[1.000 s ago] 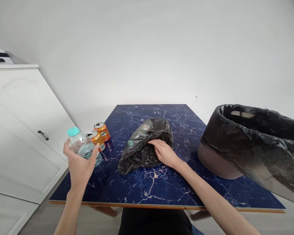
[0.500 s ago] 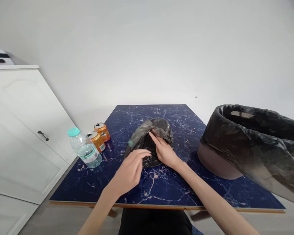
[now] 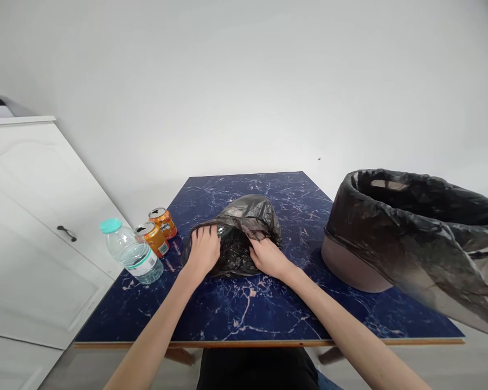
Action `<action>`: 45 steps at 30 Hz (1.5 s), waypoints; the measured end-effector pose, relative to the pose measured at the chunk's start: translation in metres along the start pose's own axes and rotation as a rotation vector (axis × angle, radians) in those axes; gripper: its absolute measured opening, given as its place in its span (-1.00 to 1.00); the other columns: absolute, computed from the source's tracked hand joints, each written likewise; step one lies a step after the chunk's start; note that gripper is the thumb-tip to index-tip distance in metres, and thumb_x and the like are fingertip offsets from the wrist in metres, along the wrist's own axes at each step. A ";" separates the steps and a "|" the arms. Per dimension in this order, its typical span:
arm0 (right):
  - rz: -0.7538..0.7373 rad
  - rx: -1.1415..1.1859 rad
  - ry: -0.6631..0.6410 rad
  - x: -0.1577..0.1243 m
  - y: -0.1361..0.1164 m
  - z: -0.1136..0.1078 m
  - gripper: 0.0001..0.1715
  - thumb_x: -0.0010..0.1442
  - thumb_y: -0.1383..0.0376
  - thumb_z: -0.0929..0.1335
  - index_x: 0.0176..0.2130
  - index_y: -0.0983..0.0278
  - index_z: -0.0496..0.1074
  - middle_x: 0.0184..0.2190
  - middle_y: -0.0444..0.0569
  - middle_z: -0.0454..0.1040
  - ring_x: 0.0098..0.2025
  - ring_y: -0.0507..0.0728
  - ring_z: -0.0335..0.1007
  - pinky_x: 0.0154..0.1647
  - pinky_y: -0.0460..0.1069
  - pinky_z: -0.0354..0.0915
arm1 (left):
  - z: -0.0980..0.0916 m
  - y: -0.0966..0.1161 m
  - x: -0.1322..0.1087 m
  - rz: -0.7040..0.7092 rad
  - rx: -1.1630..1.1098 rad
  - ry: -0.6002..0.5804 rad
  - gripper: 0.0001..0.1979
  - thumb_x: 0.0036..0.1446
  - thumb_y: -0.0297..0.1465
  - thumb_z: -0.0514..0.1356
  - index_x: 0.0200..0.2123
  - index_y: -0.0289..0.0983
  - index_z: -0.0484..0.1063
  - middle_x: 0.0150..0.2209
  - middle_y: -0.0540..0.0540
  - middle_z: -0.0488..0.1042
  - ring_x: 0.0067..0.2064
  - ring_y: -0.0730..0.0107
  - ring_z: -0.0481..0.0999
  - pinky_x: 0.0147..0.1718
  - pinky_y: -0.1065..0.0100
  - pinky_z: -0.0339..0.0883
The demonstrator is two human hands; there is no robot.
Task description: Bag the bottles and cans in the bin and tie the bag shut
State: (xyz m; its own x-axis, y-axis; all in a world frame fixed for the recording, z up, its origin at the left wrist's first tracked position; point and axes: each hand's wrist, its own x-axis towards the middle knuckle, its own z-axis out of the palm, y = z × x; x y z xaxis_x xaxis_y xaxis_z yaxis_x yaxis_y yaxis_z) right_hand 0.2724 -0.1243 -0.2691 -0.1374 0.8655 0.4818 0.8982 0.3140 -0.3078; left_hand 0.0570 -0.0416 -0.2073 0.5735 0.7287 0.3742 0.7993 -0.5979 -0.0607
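Observation:
A black plastic garbage bag (image 3: 252, 208) lies bunched in the middle of the blue marbled table, its mouth facing me. My left hand (image 3: 204, 248) is curled over the left side of the bag's opening, its fingertips on the plastic. At the right side of the mouth, my right hand (image 3: 268, 255) is closed on the rim, with its fingers partly hidden under the film. Between the two hands the dark inside of the bag shows, with a shiny spot near my left hand.
On the left stand a clear plastic bottle (image 3: 134, 254) with a turquoise cap and two orange cans (image 3: 153, 238) (image 3: 163, 222). A brownish bin (image 3: 352, 265) lined with a black bag (image 3: 361, 222) stands at the right. A white cabinet (image 3: 36, 227) is beside the table (image 3: 244, 319).
My left hand has moved left and away from me onto the bag's edge. The mouth has been spread wider. My right hand has shifted slightly and now grips the rim.

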 end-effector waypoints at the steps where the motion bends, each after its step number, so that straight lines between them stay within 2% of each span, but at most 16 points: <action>1: 0.010 -0.004 0.014 0.000 0.000 0.000 -0.07 0.42 0.39 0.23 0.62 0.21 -0.16 0.51 0.24 0.21 0.52 0.34 0.20 0.45 0.22 0.27 | 0.000 -0.004 0.003 -0.012 0.007 -0.008 -0.59 0.39 -0.48 0.13 0.26 -0.45 0.40 0.18 -0.55 0.53 0.27 -0.27 0.49 0.27 -0.18 0.28; 4: 0.057 -0.020 0.055 0.001 0.001 -0.002 -0.04 0.43 0.31 0.29 0.63 0.21 -0.18 0.53 0.27 0.15 0.53 0.38 0.17 0.45 0.23 0.26 | 0.000 -0.008 0.008 -0.016 0.012 -0.038 -0.65 0.38 -0.41 0.21 0.17 -0.42 0.46 0.09 -0.49 0.61 0.20 -0.24 0.56 0.22 -0.12 0.33; 7: 0.116 -0.034 0.098 0.002 0.002 -0.003 0.00 0.41 0.28 0.32 0.62 0.19 -0.18 0.55 0.28 0.09 0.55 0.41 0.12 0.45 0.25 0.25 | -0.007 -0.006 0.009 -0.009 -0.004 -0.052 -0.67 0.43 -0.40 0.19 0.18 -0.39 0.48 0.04 -0.43 0.66 0.13 -0.17 0.64 0.14 -0.01 0.42; 10: 0.206 -0.043 0.158 0.004 0.007 -0.002 -0.01 0.39 0.28 0.32 0.61 0.19 -0.15 0.54 0.31 0.09 0.55 0.45 0.10 0.44 0.28 0.26 | -0.027 -0.001 0.002 0.007 -0.032 -0.043 -0.60 0.49 -0.34 0.14 0.30 -0.33 0.43 0.14 -0.36 0.65 0.16 -0.10 0.65 0.09 0.10 0.49; 13: 0.315 -0.052 0.220 0.005 0.018 -0.003 -0.08 0.39 0.29 0.30 0.58 0.29 -0.09 0.47 0.42 0.17 0.48 0.52 0.21 0.38 0.36 0.31 | -0.058 0.003 -0.010 0.043 -0.098 -0.010 -0.53 0.50 -0.24 0.15 0.38 -0.23 0.40 0.25 -0.24 0.60 0.20 -0.04 0.65 0.03 0.16 0.56; 16: 0.400 -0.065 0.255 0.004 0.031 -0.002 -0.22 0.41 0.32 0.23 0.51 0.38 0.01 0.42 0.49 0.20 0.40 0.55 0.30 0.27 0.41 0.38 | -0.093 0.008 -0.021 0.045 -0.287 0.094 -0.58 0.42 -0.13 0.27 0.25 -0.10 0.56 0.14 -0.11 0.69 0.07 -0.02 0.73 -0.03 0.15 0.61; 19: 0.441 -0.079 0.269 0.003 0.042 0.001 -0.27 0.41 0.37 0.18 0.49 0.39 0.05 0.46 0.49 0.17 0.42 0.54 0.28 0.25 0.41 0.39 | -0.123 0.014 -0.026 -0.030 -0.495 0.242 -0.65 0.31 -0.02 0.34 0.06 -0.01 0.68 -0.14 -0.02 0.77 -0.14 0.05 0.78 -0.14 0.19 0.65; 22: 0.453 -0.092 0.260 0.002 0.046 0.006 -0.22 0.38 0.40 0.19 0.51 0.38 0.03 0.47 0.46 0.17 0.43 0.53 0.28 0.25 0.40 0.39 | -0.142 0.016 -0.023 -0.141 -0.606 0.418 -0.62 0.26 0.02 0.37 0.01 -0.05 0.69 -0.33 -0.01 0.73 -0.33 0.14 0.75 -0.31 0.24 0.62; 24: 0.458 -0.101 0.248 0.001 0.047 0.009 -0.19 0.36 0.41 0.19 0.52 0.38 0.02 0.47 0.46 0.18 0.42 0.53 0.29 0.26 0.39 0.39 | -0.149 0.014 -0.018 -0.212 -0.651 0.537 -0.60 0.26 -0.01 0.37 0.02 -0.11 0.67 -0.29 -0.02 0.74 -0.45 0.27 0.67 -0.38 0.27 0.58; 27: 0.463 -0.112 0.230 0.000 0.047 0.010 -0.18 0.35 0.42 0.19 0.53 0.40 0.02 0.47 0.47 0.19 0.44 0.53 0.27 0.28 0.38 0.38 | -0.155 0.004 -0.006 -0.287 -0.651 0.672 -0.59 0.27 -0.04 0.37 0.04 -0.16 0.63 -0.06 -0.07 0.73 -0.54 0.45 0.56 -0.46 0.34 0.49; 30: 0.467 -0.120 0.208 0.000 0.046 0.009 -0.20 0.36 0.44 0.18 0.51 0.45 0.04 0.47 0.49 0.19 0.45 0.54 0.25 0.29 0.37 0.36 | -0.155 -0.010 0.008 -0.314 -0.523 0.707 -0.60 0.26 -0.04 0.38 0.02 -0.15 0.63 -0.08 -0.05 0.73 -0.55 0.47 0.52 -0.39 0.34 0.47; 34: 0.472 -0.131 0.181 0.000 0.044 0.008 -0.21 0.35 0.46 0.18 0.50 0.46 0.07 0.46 0.49 0.19 0.45 0.54 0.25 0.30 0.36 0.35 | -0.146 -0.029 0.028 -0.316 -0.325 0.576 -0.63 0.29 -0.07 0.37 0.04 -0.13 0.64 -0.29 0.00 0.72 -0.49 0.34 0.56 -0.13 0.23 0.49; 37: 0.474 -0.138 0.164 0.000 0.044 0.007 -0.21 0.34 0.46 0.19 0.50 0.46 0.08 0.46 0.49 0.20 0.46 0.52 0.24 0.31 0.34 0.35 | -0.136 -0.040 0.039 -0.367 -0.241 0.464 -0.59 0.31 -0.06 0.35 0.10 -0.14 0.63 -0.39 -0.04 0.68 -0.30 0.10 0.67 -0.11 0.17 0.48; 41: 0.483 -0.147 0.137 -0.001 0.043 0.006 -0.22 0.36 0.44 0.19 0.50 0.44 0.07 0.46 0.46 0.21 0.46 0.49 0.24 0.33 0.32 0.33 | -0.124 -0.051 0.045 -0.458 -0.161 0.394 -0.54 0.32 -0.03 0.34 0.16 -0.13 0.61 -0.22 -0.16 0.73 -0.08 -0.09 0.71 -0.09 0.11 0.48; 45: 0.498 -0.159 0.096 0.000 0.040 0.003 -0.22 0.37 0.44 0.19 0.51 0.45 0.07 0.48 0.44 0.18 0.47 0.47 0.22 0.35 0.29 0.32 | -0.118 -0.059 0.045 -0.485 -0.110 0.380 -0.54 0.38 -0.03 0.28 0.21 -0.11 0.56 -0.12 -0.16 0.74 -0.02 -0.08 0.70 -0.06 0.14 0.47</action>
State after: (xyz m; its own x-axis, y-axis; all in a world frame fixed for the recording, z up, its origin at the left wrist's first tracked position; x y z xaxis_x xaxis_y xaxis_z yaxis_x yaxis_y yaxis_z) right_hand 0.3072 -0.1109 -0.2843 0.3540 0.8525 0.3846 0.8981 -0.1950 -0.3943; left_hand 0.0141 -0.0131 -0.0780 0.0302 0.7678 0.6400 0.9180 -0.2746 0.2862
